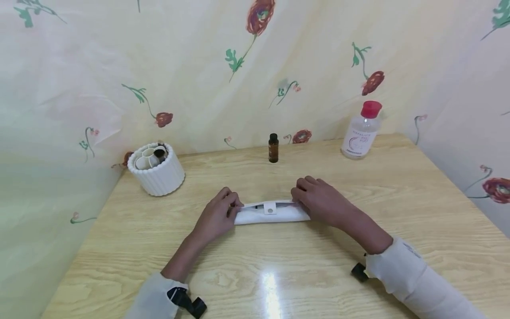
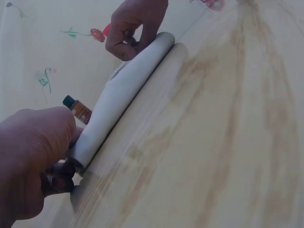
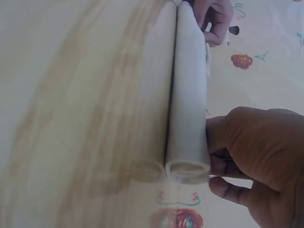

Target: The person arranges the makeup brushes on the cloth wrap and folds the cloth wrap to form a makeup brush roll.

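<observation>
A pale wooden table with a wavy grain (image 1: pixel 398 212) fills the lower view, its glossy top catching a bright glare at six o'clock. At ten o'clock near the far left corner stands a white ribbed round holder (image 1: pixel 157 170) with tube-like compartments, one of them holding a dark-topped item too small to make out. At twelve o'clock, by the back edge, a small brown glass bottle with a black cap (image 1: pixel 273 148) stands upright. At two o'clock a clear plastic bottle with a red cap and a white label (image 1: pixel 361 130) stands upright, well apart from the brown one. Behind and on both sides hangs a cream cloth backdrop printed with red flowers and green stems (image 1: pixel 255 57).
</observation>
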